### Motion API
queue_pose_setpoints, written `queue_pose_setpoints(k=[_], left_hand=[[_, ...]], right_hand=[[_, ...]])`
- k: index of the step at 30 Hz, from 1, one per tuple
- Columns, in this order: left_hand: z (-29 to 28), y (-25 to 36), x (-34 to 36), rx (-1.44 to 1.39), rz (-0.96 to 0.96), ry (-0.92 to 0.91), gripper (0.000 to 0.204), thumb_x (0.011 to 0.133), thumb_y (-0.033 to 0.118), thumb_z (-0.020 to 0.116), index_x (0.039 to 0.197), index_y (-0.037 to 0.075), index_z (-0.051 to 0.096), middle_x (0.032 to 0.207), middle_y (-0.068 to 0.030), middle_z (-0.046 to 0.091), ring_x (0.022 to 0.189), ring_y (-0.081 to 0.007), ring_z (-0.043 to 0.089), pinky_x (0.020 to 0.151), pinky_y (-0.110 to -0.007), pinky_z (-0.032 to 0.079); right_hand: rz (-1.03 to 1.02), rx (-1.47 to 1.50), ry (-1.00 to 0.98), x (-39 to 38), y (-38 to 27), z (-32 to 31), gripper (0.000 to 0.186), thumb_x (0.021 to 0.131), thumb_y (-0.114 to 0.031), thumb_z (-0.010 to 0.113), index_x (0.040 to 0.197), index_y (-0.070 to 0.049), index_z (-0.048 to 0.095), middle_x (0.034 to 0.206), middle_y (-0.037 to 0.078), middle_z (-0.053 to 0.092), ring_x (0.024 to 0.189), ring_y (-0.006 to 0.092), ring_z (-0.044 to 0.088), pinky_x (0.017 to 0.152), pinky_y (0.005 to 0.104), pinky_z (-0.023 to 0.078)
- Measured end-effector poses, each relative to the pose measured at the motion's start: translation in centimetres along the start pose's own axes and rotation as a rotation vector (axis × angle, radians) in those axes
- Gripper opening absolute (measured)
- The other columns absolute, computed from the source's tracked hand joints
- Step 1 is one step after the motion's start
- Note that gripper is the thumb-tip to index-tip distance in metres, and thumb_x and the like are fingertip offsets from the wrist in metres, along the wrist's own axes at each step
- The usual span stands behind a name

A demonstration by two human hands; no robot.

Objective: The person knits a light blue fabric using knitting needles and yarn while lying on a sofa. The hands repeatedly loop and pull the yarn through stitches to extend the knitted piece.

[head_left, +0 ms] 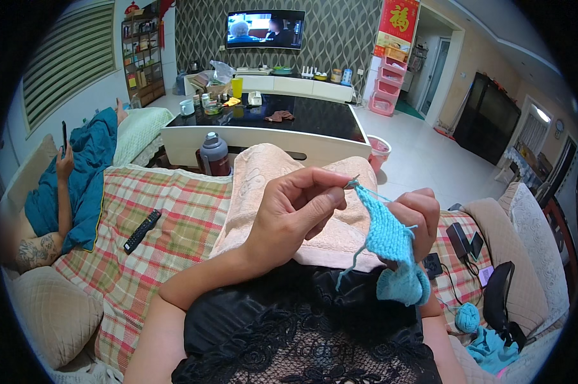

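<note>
A turquoise knitted piece point(389, 232) hangs in front of my lap, its lower end curled and a loose yarn tail dangling on its left. My left hand point(298, 214) is closed, thumb and index finger pinching the narrow top corner, where a thin dark tip of a needle or hook pokes out. Behind the piece's right edge, my right hand point(418, 217) is closed on it with bent fingers, partly covered by the fabric. A strand of yarn runs between the hands. The ball of turquoise yarn point(468, 317) lies on the sofa to my right.
A peach towel point(257, 185) covers my knees. On the checked sofa cover point(142, 192) lies a black remote point(142, 231). Another person point(62, 185) reclines at left, holding a phone. Ahead stand a thermos point(214, 154) and a black-topped coffee table point(327, 118); cables lie at right.
</note>
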State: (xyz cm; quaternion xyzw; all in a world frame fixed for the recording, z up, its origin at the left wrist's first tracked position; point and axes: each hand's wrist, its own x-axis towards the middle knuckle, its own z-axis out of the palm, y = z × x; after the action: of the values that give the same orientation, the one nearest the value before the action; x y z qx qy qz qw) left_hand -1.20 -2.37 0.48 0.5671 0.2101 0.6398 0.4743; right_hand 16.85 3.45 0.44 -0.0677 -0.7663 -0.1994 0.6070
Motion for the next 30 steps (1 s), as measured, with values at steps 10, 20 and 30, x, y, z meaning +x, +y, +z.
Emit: queue_pose_setpoints(k=[10,20,30], left_hand=[[-0.1,0.2,0.33,-0.021,-0.039,0.013,0.019,0.09,0.008,0.056,0.107,0.001,0.06,0.078,-0.0022,0.06,0.052,-0.001,0.042,0.043,-0.016,0.032],[-0.18,0.28,0.37,0.027,-0.041,-0.016,0.02,0.091,0.01,0.055,0.107,0.001,0.06,0.077,-0.0003,0.058,0.053,-0.0007,0.042,0.043,-0.016,0.033],[-0.11,0.13,0.2,0.01,-0.023,-0.002,0.018,0.091,0.01,0.055,0.106,0.0,0.059,0.078,-0.0019,0.06,0.052,-0.0009,0.043,0.043,-0.016,0.033]], right_hand=[[-0.015,0.006,0.022,0.16,0.19,0.04,0.028,0.065,-0.019,0.077,0.086,-0.012,0.06,0.081,0.001,0.047,0.066,0.0145,0.047,0.054,0.0259,0.04],[-0.005,0.141,0.002,-0.19,0.27,0.24,0.032,0.055,-0.017,0.078,0.082,-0.013,0.062,0.08,0.0,0.05,0.065,0.0146,0.049,0.054,0.0253,0.041],[-0.023,0.063,0.051,-0.17,0.35,0.28,0.03,0.056,-0.014,0.077,0.08,-0.012,0.059,0.079,0.001,0.049,0.066,0.015,0.048,0.054,0.0254,0.04]])
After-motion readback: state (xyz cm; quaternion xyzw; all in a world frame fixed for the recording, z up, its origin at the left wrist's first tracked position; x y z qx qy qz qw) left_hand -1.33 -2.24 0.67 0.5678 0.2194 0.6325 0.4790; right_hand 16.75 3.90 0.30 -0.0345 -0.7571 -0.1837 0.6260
